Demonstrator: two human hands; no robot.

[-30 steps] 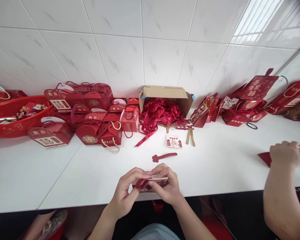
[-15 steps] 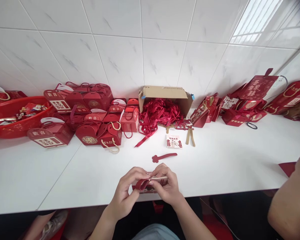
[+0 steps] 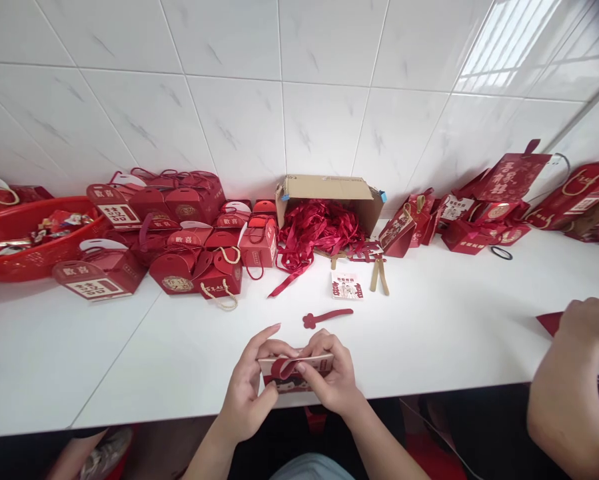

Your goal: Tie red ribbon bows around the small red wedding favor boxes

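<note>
The left hand (image 3: 249,387) has its forefinger raised, while its thumb and other fingers close on the left end of a small red-and-cream printed paper packet (image 3: 294,385). The right hand (image 3: 332,373) pinches the packet's other end between thumb and fingers, beside a dark red looped strip (image 3: 282,367) standing at its top edge. The hands hold the packet at the near edge of the white tabletop (image 3: 189,353).

Just beyond the hands lies a flat dark red strip with a flower-shaped end (image 3: 328,317). Farther back are a white-and-red printed card (image 3: 346,286) and, to its right, two narrow gold-coloured strips (image 3: 379,277). Behind them, an open brown cardboard box (image 3: 329,187) lies against the white tiled wall (image 3: 239,120), with a tangle of shiny red ribbon (image 3: 319,228) spilling out of its front.

To the left of the box stand rows of red paper gift boxes with handles (image 3: 179,275); a red plastic basin (image 3: 39,257) holding small wrapped items is at the far left. More red boxes and bags (image 3: 479,227) stand to the right, with a black ring (image 3: 502,253) in front. At the right edge, another person's hand (image 3: 586,323) is near a red pointed piece (image 3: 549,323).
</note>
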